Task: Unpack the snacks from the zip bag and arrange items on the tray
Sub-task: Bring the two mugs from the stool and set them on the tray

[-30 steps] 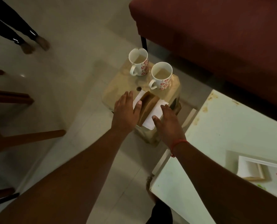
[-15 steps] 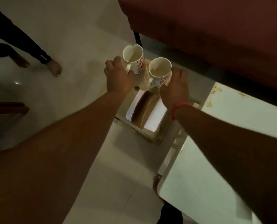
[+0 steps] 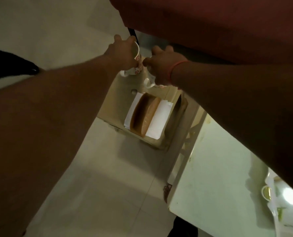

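Note:
Two white mugs with red flower prints stand at the far end of a small beige stool [image 3: 120, 103]. My left hand [image 3: 121, 53] is wrapped over the left mug [image 3: 137, 65] from above. My right hand [image 3: 164, 64] covers the right mug [image 3: 148, 82], of which only the handle and a bit of the base show. Nearer on the stool, a brown snack loaf [image 3: 144, 113] lies on white paper [image 3: 161, 117]. A white tray [image 3: 279, 218] with floral print shows at the lower right, mostly behind my right arm.
A pale green table [image 3: 219, 185] fills the lower right. A dark red sofa [image 3: 210, 23] spans the top. Another person's dark-clad leg [image 3: 10, 65] is at the left edge. Light tiled floor lies below the stool.
Both hands left the loaf and paper, reached to the far end of the stool, and now close over the two mugs. The camera has tipped closer and further down.

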Demonstrator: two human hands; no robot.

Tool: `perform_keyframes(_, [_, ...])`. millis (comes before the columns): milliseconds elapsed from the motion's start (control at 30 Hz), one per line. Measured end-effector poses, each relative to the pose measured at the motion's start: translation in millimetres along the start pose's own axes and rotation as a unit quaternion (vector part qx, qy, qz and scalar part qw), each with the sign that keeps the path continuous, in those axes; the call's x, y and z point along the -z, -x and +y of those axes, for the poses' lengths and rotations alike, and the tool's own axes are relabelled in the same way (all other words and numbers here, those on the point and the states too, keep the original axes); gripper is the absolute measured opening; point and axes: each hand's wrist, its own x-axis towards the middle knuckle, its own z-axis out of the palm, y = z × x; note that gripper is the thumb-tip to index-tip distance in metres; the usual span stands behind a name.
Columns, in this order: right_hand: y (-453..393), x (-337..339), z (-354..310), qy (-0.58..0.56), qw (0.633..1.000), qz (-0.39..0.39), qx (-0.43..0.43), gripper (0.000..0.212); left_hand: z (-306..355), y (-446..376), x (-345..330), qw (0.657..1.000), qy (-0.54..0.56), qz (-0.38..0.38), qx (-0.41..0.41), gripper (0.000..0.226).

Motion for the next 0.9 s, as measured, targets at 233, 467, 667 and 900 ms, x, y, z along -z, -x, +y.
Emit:
perform_keyframes(233, [92, -10, 86, -0.089, 0.978, 0.13, -0.136, 0.073, 85, 25, 2, 0.987, -0.031, 0.077, -0.137, 0.082])
perform_keyframes(467, [242, -30, 181, -0.203, 0.922, 0.154, -0.293, 0.069, 217, 79, -7, 0.969, -0.025, 0.064, -0.238, 0.079])
perform_keyframes(667, [394, -62, 230, -0.217, 0.898, 0.151, -0.353, 0.07, 323, 154, -63, 0.95, -0.009, 0.021, -0.311, 0.079])
perform_keyframes(900, [537, -105, 239, -0.145, 0.934, 0.076, -0.317, 0.072, 450, 258, -138, 0.932, 0.0, -0.064, -0.358, 0.078])
